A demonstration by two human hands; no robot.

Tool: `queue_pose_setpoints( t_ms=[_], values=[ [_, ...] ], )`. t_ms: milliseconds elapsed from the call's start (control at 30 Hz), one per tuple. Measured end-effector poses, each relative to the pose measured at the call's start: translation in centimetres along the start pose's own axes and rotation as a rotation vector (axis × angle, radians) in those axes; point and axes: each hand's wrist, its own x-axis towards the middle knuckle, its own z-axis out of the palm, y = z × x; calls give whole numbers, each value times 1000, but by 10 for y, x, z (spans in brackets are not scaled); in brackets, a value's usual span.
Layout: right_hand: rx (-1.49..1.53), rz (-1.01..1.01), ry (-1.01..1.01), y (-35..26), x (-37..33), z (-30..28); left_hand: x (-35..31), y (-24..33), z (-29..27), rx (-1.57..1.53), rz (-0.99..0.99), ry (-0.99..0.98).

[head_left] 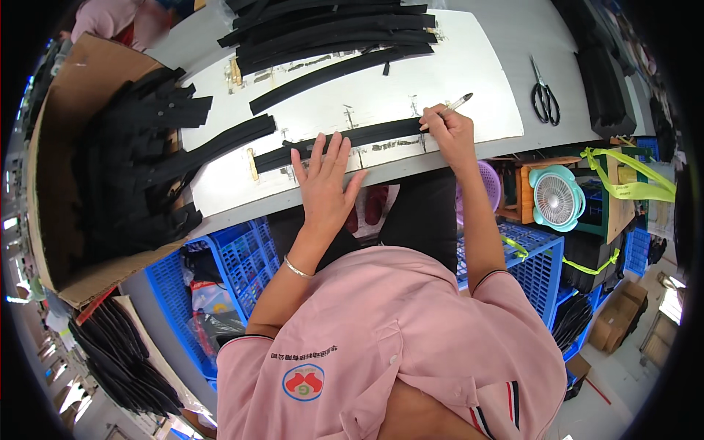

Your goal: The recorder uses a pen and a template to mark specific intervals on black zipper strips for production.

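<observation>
A black fabric strip (pixel 389 132) lies lengthwise on a white board (pixel 484 95) marked with dark lines and bits of tape. My left hand (pixel 323 176) rests flat on the strip's left part, fingers spread. At its right end my right hand (pixel 449 132) grips a slim pale pen (pixel 460 102) with a dark upper end, the lower tip down by the strip and mostly covered by my fingers. Another single black strip (pixel 330 77) lies farther back, in front of a pile of black strips (pixel 330 37).
On the left stands a cardboard box (pixel 55 147) full of black strips (pixel 125 147), some reaching onto the board. Black-handled scissors (pixel 545 103) lie to the right, near a black stack (pixel 603 88). Below are blue crates (pixel 249 257) and a turquoise fan (pixel 556 199).
</observation>
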Motion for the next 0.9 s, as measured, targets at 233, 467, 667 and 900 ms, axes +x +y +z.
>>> queue_pose_setpoints(
  t_ms=[233, 467, 667, 900],
  values=[
    [154, -120, 9, -48, -7, 78, 0, 2, 0, -6, -7, 19],
    [-83, -91, -74, -29, -4, 100, 2, 1, -1, -61, -6, 40],
    [-136, -211, -27, -26, -4, 105, -1, 0, 0, -64, -18, 49],
    [-99, -203, -71, -25, -6, 97, 0, 1, -1, -59, -14, 48]
  ],
)
